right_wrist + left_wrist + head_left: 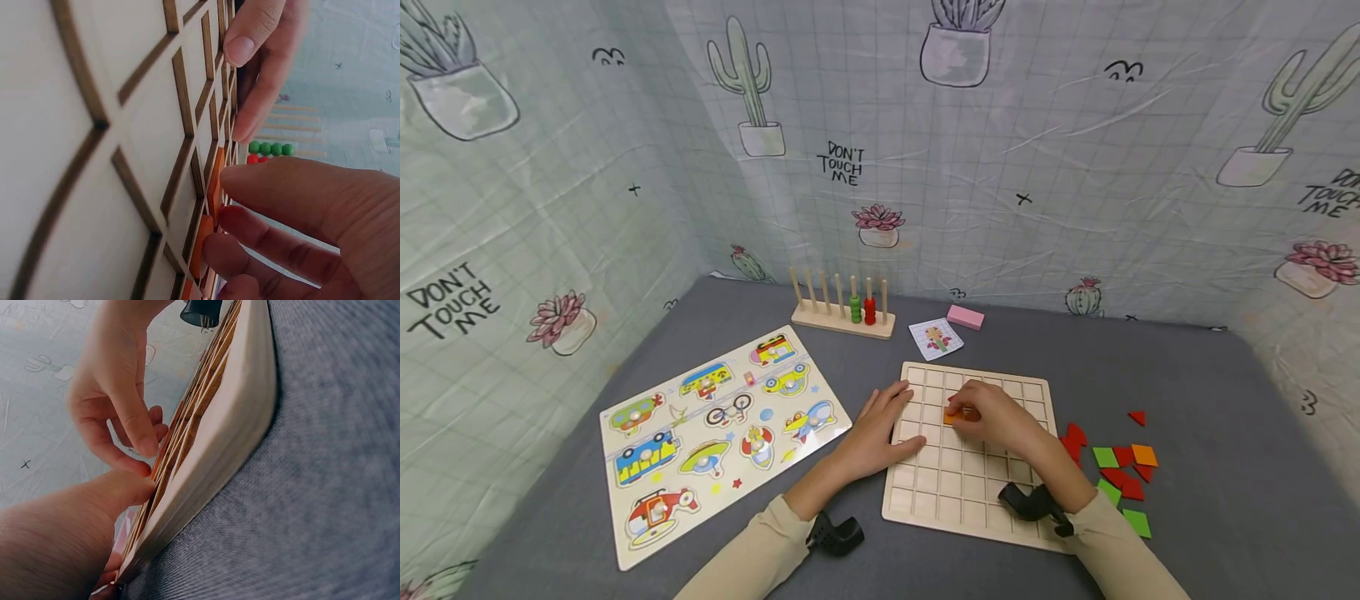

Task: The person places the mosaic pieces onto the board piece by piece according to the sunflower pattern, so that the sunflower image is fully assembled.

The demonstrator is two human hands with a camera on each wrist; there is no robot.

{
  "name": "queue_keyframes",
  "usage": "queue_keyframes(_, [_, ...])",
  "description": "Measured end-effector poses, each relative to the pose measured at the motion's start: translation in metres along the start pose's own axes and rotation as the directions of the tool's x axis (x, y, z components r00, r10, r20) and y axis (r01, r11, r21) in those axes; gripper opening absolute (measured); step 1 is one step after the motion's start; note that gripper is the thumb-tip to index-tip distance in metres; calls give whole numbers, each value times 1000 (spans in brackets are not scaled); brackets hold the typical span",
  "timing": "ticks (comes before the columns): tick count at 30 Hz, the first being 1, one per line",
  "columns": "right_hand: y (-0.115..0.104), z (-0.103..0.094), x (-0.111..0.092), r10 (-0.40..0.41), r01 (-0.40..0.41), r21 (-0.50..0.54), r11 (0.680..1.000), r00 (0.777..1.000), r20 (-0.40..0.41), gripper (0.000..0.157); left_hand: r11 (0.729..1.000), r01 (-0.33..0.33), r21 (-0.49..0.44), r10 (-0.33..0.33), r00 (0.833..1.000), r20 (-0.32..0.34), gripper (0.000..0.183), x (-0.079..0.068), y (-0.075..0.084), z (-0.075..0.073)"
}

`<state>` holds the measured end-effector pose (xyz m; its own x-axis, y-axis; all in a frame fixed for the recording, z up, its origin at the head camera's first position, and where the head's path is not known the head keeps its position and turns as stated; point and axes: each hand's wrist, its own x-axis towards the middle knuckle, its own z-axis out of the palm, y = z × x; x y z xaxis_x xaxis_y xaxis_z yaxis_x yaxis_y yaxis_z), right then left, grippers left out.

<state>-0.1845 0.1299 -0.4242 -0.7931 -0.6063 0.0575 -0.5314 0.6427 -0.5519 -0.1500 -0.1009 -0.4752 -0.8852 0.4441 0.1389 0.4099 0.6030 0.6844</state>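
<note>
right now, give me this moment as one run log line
left hand: on left edge of grid board | right hand: thumb and fingers at orange tile on board | loose tiles: right of board

Both sleeves lt. beige, long, plain fabric w/ a few creases: L sleeve [752, 546] looks a bit bunched nr the cuff, R sleeve [1123, 546] same colour. Blk cam worn on each wrist: L cam [838, 536] stubby w/ rounded body, R cam [1028, 502] curved, approx. same size, w/ small blk piece [1063, 525] by the cuff. L hand [876, 429] & R hand [996, 414] bare; L thumbnail [239, 49] short, rounded.
</note>
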Motion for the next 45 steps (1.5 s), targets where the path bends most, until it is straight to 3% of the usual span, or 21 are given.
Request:
queue_keyframes(10, [6, -13, -13, 34, -33, 24, 999, 999, -39, 7, 1000, 8, 0, -8, 1000, -5, 72, -1, -1, -1])
queue_keyframes(20, [29, -32, -32, 48, -46, 58, 997, 998, -33, 10, 1000, 12, -6, -12, 1000, -13, 72, -1, -3, -1])
queue_keyframes(28, [45, -46, -56, 69, -66, 39, 997, 994, -83, 11, 1000, 29, 9, -29, 1000, -7, 74, 0, -4, -1])
queue_keyframes(34, [54, -56, -78, 132, -129, 41, 991, 985, -109, 13, 1000, 28, 5, -28, 1000, 5, 74, 0, -3, -1])
queue_keyframes(41, [68, -71, -104, 214, -206, 76, 975, 971, -107, 18, 1000, 12, -2, -11, 1000, 14, 74, 0, -2, -2])
queue_keyframes(45, [78, -83, -115, 224, -217, 106, 971, 972, -67, 16, 1000, 5, -13, -4, 1000, 14, 74, 1, -1, -1])
